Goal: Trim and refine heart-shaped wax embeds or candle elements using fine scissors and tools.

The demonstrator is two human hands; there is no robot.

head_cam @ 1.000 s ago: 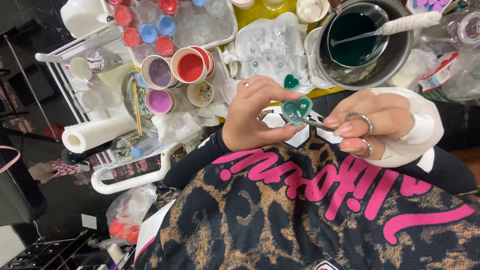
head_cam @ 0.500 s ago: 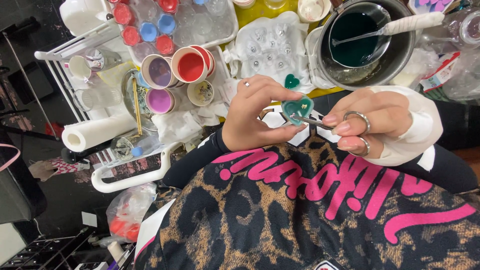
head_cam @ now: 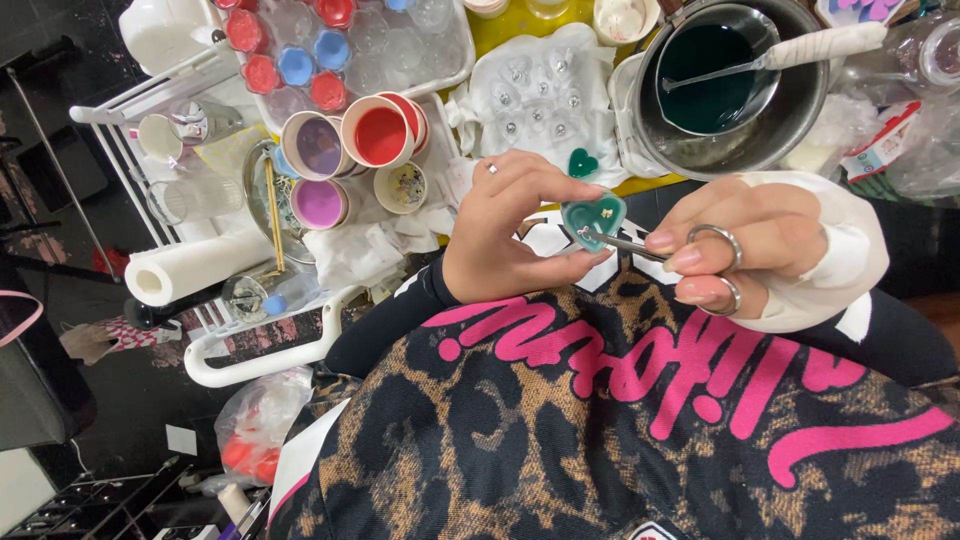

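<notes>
Here, in the head view, the left hand pinches a teal heart-shaped piece between thumb and fingertips, above the lap. The right hand is closed on thin metal tweezers, whose tip touches the heart. Nearby on the tabletop stand a pot of teal liquid and a red-filled cup.

Steel pot with dark green liquid, paper towel roll, red cup, purple cup on bench.
</notes>
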